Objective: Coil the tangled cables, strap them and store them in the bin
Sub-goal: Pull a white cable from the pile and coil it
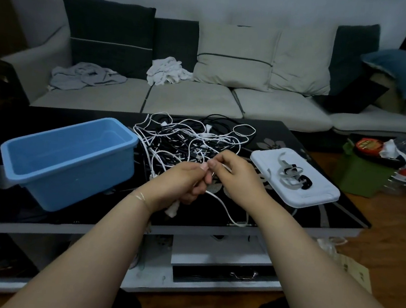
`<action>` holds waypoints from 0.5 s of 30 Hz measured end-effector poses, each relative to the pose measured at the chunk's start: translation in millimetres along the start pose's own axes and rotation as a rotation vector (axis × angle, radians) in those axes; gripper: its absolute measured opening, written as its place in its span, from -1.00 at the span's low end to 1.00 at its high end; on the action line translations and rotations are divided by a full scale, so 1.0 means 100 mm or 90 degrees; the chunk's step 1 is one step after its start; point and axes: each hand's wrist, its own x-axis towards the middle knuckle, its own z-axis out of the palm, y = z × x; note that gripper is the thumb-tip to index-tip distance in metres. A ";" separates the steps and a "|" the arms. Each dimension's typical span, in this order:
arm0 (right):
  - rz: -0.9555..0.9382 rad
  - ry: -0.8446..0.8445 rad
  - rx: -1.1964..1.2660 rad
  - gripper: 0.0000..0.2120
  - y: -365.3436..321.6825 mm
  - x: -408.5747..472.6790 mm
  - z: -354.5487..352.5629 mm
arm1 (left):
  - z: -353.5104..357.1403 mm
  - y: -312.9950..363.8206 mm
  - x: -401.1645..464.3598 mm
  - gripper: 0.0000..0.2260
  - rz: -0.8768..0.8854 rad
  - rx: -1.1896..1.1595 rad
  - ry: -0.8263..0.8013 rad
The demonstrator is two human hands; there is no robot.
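Both hands meet above the front centre of the dark table (pixel 315 216). The left hand (pixel 178 184) is curled round a white cable (pixel 224 206), which trails toward 5 o'clock and ends at the table's front edge. The right hand (pixel 235 172) pinches the same cable at the fingertips, touching the left. The tangled cable pile (pixel 188 137) lies at 12 o'clock from the hands. The blue bin (pixel 71 160) stands at 9 o'clock. A white lid (pixel 317 198) at 3 o'clock carries the straps (pixel 287 174).
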 end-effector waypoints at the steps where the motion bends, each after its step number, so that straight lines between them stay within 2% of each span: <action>1: -0.003 -0.008 0.018 -0.76 0.00 0.00 0.02 | 0.03 -0.01 0.00 -0.68 0.002 -0.039 -0.001; 5: -0.006 -0.055 0.185 -0.65 -0.10 -0.02 0.05 | 0.06 -0.02 0.01 -0.68 0.022 -0.116 0.004; 9: 0.136 -0.103 0.376 -0.63 -0.16 -0.02 0.09 | 0.06 0.00 0.01 -0.68 0.020 -0.261 0.016; 12: 0.203 -0.112 0.365 -0.70 -0.12 -0.02 0.13 | 0.04 0.02 0.04 -0.65 0.054 -0.362 0.044; 15: 0.176 -0.125 0.274 -0.69 -0.10 -0.04 0.18 | 0.00 0.05 0.07 -0.67 0.055 -0.418 0.101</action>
